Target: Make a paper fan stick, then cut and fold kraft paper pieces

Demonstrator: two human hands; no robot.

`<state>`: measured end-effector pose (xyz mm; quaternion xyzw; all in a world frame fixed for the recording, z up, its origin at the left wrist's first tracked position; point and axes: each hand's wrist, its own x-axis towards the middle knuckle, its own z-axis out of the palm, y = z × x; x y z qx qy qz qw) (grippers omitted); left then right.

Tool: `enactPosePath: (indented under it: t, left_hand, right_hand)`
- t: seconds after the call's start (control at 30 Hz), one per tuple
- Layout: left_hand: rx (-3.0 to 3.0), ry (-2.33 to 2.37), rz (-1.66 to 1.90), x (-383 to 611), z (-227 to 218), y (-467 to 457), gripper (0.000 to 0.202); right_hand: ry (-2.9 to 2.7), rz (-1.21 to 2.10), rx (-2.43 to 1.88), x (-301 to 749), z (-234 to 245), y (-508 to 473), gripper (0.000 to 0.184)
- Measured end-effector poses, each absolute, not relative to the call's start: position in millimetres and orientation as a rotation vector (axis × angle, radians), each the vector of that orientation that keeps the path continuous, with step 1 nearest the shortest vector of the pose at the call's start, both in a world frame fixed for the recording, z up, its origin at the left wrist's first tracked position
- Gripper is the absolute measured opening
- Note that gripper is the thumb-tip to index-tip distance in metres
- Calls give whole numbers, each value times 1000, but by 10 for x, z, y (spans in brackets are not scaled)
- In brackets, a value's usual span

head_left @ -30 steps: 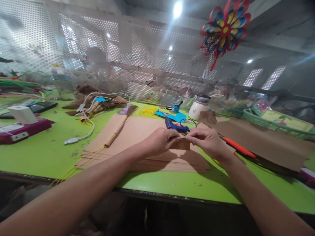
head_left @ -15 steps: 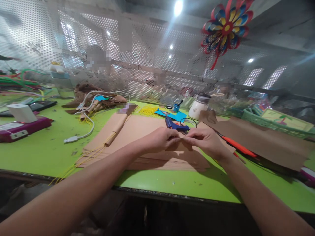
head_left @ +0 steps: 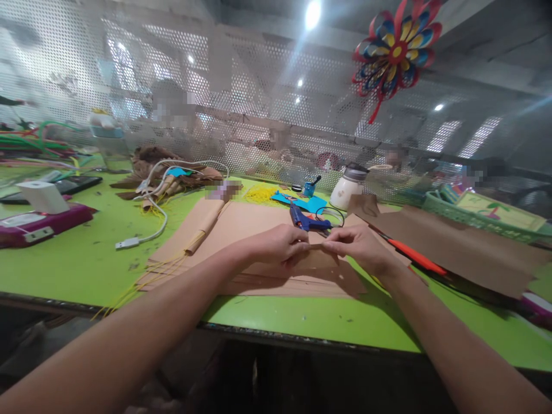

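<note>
My left hand and my right hand are both closed in a pinch on a small piece of brown paper, one at each end. They hold it up over a stack of brown paper sheets. Just beyond my fingers lies a blue glue gun, with bright blue paper behind it. A rolled brown paper tube rests on the left of the stack, and yellow strings trail from its near end.
A white USB cable and a purple power strip with a white adapter lie left. Behind stand a white bottle and yellow shreds. On the right are an orange object, a brown sheet and a green basket.
The small paper piece has tilted between my fingers, its upper edge now a straighter line. My hands are slightly farther apart, both still pinching it.
</note>
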<state>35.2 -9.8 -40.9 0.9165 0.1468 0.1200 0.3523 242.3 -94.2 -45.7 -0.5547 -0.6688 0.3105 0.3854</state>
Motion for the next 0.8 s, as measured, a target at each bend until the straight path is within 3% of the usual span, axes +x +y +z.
enactPosePath:
  t: [0.8]
  left_hand:
    - [2037,360,139,267,-364,-18,16]
  right_hand:
    - [-1590,1013,-1328,2628,-505,-869,30]
